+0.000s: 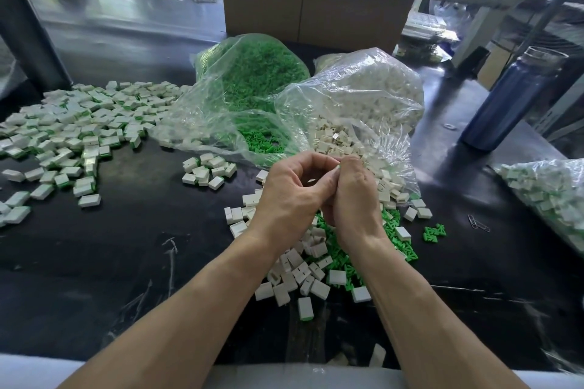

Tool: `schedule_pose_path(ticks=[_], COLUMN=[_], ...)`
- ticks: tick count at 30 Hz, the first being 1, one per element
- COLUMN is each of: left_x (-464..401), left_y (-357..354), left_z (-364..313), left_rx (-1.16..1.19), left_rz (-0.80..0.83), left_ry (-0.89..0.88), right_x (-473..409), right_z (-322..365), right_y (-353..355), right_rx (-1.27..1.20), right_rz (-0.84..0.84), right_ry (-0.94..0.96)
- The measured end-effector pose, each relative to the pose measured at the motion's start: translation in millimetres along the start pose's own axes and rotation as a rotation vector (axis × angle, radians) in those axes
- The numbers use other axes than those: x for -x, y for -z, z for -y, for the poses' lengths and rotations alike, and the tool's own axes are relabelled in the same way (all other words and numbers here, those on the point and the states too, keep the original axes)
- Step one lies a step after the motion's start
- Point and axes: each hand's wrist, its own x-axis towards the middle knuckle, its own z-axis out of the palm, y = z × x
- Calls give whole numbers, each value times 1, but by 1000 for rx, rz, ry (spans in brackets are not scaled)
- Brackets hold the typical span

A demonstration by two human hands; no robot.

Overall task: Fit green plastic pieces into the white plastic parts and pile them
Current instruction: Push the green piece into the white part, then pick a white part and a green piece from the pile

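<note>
Two bare hands meet above a black counter: the left hand and right hand curl their fingers together round a small white plastic part, barely visible. Beneath them lie loose white plastic housings and green plastic pieces. Left of the hands spreads a pile of assembled white-and-green blocks; beyond the hands sit a clear bag of green pieces and a clear bag of white parts.

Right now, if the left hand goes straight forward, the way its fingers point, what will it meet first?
Probably the right hand, which the left hand already touches at the fingertips; the bag of white parts lies beyond.
</note>
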Motion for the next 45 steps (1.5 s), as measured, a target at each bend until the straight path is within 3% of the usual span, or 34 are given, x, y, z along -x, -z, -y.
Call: schedule_pose_path(ticks=[6,11,16,25,29,36,45], left_x=[-2,-6,-5,-2,-3,-13,-21], left_y=[7,21,29,30,42,87,115], left_z=[2,-4,-9,-11,-12,-12,-9], left_rx=[-72,-188,-270,-343,-491,-858,-1160], left_rz=[-13,-161,-156,-109,-112,-371,-590], left_ry=[23,-16,-42,-24,53,264,215], right_x=[-3,-9,-7,-8,-9,-10,-9], right_z=[-2,3,3,-1,-4,-6,-3], right_y=[7,26,26,25,27,36,39], right_rx=[4,245,310,405,432,593,726], right_rz=[69,-15,96,112,94,80,88], right_ry=[-51,178,313,263,227,212,161])
